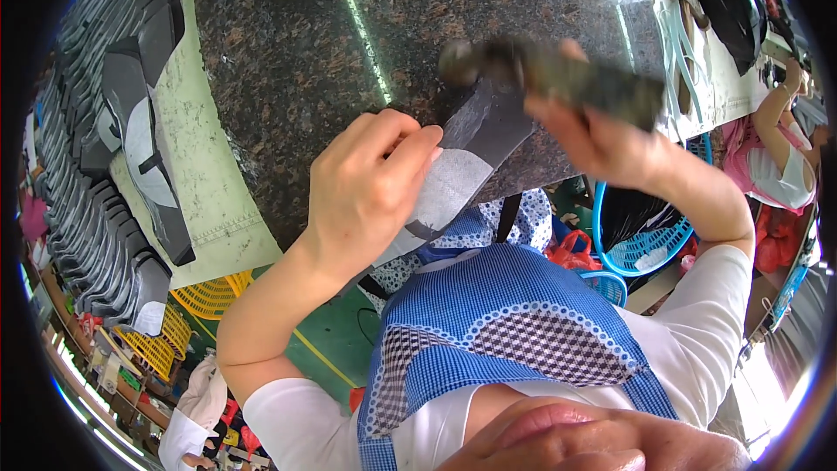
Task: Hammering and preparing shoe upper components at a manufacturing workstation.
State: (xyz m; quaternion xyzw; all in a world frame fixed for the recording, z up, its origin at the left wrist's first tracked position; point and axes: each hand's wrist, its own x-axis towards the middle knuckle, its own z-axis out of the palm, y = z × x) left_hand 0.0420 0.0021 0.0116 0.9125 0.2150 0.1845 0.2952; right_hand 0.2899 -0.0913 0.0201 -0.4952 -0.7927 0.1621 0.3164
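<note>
At the far left, a long stack of gray pieces (83, 144) lines the edge, with a loose gray piece (148, 144) bearing a pale patch lying just beside it. A yellow basket (214, 296) stands lower down. On the dark speckled tabletop (288, 61), the left hand (375, 179) is curled narrow, holding the left edge of a dark work piece (510, 126) that slants across the near edge, its white patch close to the fingers. To the right, the right hand (602, 139) is closed around a blurred hammer (602, 87), its head above the far end of that piece; whether they touch is unclear. Farther right are a blue basket (641, 253), pale strips (676, 44) and a person in pink (776, 157).
</note>
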